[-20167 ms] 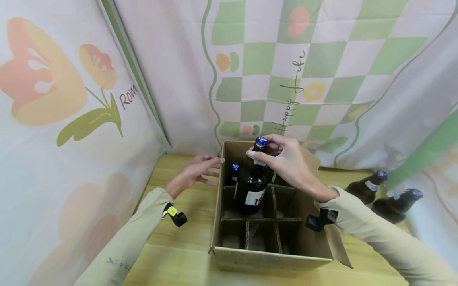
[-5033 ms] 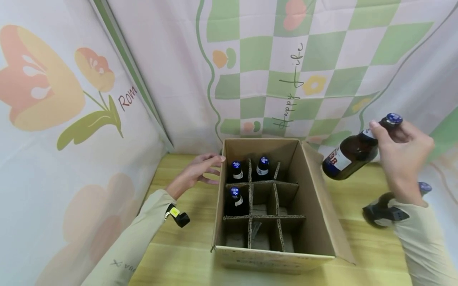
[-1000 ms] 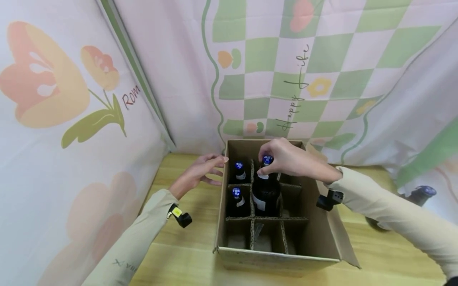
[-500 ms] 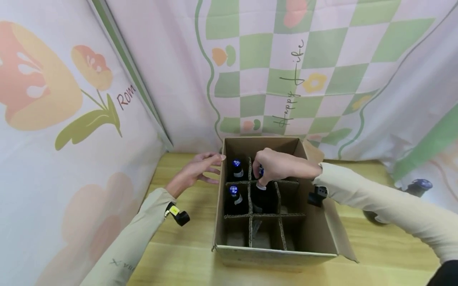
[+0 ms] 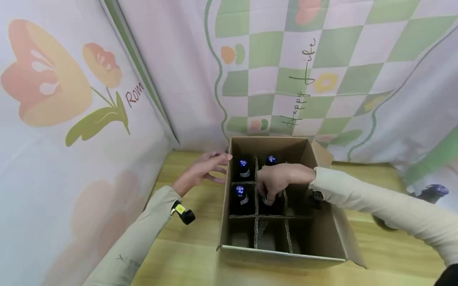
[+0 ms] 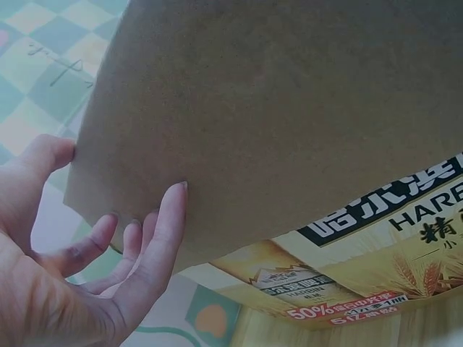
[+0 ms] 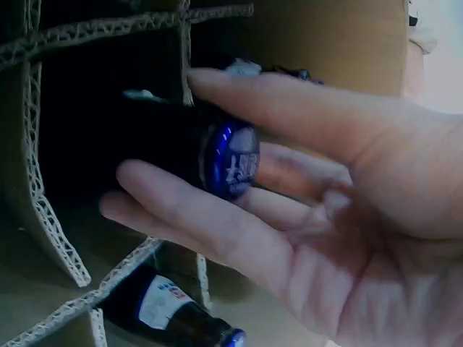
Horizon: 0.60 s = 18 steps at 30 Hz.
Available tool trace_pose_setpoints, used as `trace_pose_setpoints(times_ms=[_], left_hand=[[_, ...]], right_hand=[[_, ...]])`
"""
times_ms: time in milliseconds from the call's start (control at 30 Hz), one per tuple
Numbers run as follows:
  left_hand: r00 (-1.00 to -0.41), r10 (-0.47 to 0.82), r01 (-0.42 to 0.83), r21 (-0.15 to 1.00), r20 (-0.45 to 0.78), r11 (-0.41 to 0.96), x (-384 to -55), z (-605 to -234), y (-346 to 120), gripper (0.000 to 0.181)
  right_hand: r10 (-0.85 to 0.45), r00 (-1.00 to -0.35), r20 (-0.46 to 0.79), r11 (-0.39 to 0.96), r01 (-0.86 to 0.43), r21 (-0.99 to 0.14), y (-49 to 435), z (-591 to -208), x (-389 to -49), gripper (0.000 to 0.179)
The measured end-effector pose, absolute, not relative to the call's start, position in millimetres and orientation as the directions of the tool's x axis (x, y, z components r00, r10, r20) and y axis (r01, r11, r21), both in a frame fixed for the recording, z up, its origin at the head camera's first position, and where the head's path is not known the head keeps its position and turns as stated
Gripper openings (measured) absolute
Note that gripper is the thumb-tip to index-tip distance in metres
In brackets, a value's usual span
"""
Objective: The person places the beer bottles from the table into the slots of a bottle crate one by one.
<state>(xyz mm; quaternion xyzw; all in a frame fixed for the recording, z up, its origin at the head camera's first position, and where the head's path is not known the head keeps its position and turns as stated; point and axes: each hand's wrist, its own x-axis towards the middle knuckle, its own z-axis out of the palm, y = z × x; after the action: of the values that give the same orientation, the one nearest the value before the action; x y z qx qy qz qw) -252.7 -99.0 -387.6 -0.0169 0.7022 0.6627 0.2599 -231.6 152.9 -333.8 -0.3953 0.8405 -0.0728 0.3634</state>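
My right hand (image 5: 273, 180) reaches down into the cardboard box (image 5: 286, 260), fingers and thumb around the neck of a dark beer bottle (image 7: 235, 159) with a blue cap. That bottle stands in the centre compartment, its body mostly hidden by the hand and the dividers. Two more capped bottles fill the left column, one at the back (image 5: 243, 165) and one in the middle row (image 5: 241, 192). Another bottle (image 5: 272, 160) sits in the back row behind my right hand. My left hand (image 5: 205, 169) touches the box's left side with fingers spread and fairly straight, thumb at the edge.
Cardboard dividers (image 5: 272, 217) split the box into compartments. The right flap (image 5: 348, 238) folds outward over the wooden table (image 5: 186, 246). One dark bottle (image 5: 434, 193) stands right of the box, partly behind my right sleeve. Printed curtains (image 5: 171, 71) hang close behind and at left.
Five seconds ago the bottle was held right of the box. Over the last second my right hand has lowered it into the centre compartment. My left hand has stayed at the box's side.
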Motion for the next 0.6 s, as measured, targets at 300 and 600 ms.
trace_pose_setpoints(times_ms=[300, 600], left_hand=[[-0.871, 0.309, -0.358, 0.924, -0.381, 0.132, -248.3, -384.9, -102.6, 0.052], [-0.873, 0.32, -0.347, 0.93, -0.369, 0.124, -248.2, -385.5, -94.9, 0.049]], right_hand=[[-0.72, -0.399, -0.568, 0.654, -0.664, -0.363, 155.2, -323.6, -222.7, 0.02], [-0.784, -0.399, -0.476, 0.61, -0.636, -0.472, 177.2, -320.8, -222.1, 0.019]])
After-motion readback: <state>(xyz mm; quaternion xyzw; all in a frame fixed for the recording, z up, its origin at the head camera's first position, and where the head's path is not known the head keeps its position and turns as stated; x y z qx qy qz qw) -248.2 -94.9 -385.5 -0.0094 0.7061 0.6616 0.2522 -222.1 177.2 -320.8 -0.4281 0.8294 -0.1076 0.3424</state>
